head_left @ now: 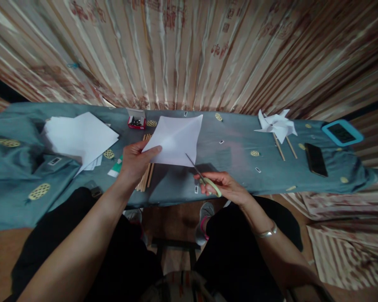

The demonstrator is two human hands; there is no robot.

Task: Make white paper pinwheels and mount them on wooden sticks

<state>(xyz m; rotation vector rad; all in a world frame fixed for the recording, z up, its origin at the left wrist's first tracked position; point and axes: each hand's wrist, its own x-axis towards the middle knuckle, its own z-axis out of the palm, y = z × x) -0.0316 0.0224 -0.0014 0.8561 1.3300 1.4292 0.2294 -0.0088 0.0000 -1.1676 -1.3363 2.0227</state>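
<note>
My left hand [137,159] pinches the left edge of a white sheet of paper [178,138], thumb on top, and holds it above the table. A faint crease runs diagonally across the sheet. In my right hand [222,184] is a pair of scissors [211,184] with pale green handles. Their blades lie at the sheet's lower right corner; whether they have cut into it I cannot tell. Beneath the paper and my left hand, several wooden sticks [150,174] lie partly hidden.
A stack of white paper [78,136] lies at left. Behind the sticks stands a small red box [136,121] of dark metal pieces. To the right are white paper pinwheels [277,125] on sticks, a phone [316,159] and a blue-framed device [342,132]. A curtain [189,54] hangs along the table's far edge.
</note>
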